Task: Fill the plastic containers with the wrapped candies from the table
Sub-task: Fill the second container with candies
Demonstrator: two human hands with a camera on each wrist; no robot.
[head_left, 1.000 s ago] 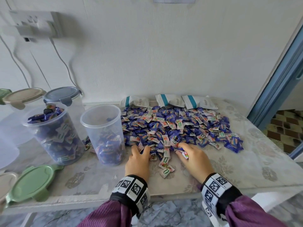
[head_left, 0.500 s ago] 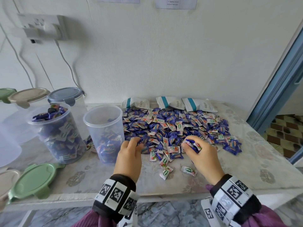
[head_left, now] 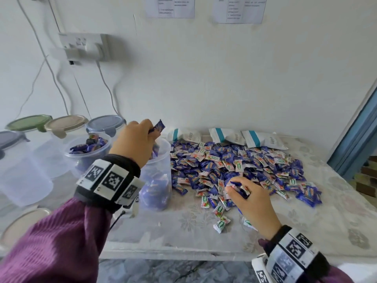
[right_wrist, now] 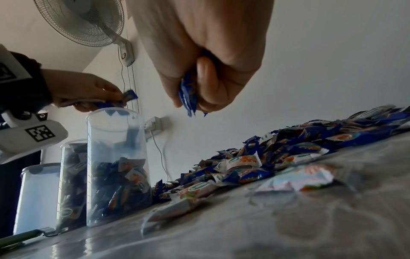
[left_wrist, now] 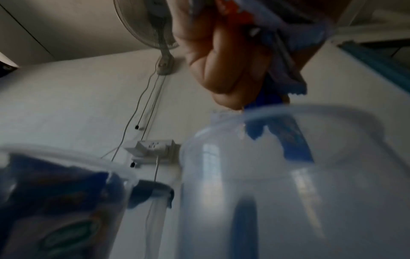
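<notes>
Gripping blue candies in our left hand over the tub; right hand clutches more at 4 o'clock; only wrist views show the fan.

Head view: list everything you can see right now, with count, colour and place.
Candy pile: many, blue and white, table centre.
Open container: one, clear, part-filled, left of pile.
Full container: one, clear, further left.
Lidded containers: several, green, beige and grey-blue lids, back left.
Pouches: three, white with teal stripe, against wall.
Wall socket: one, white.
Left hand: holds candies over open container.
Right hand: grips candies at pile.
</notes>
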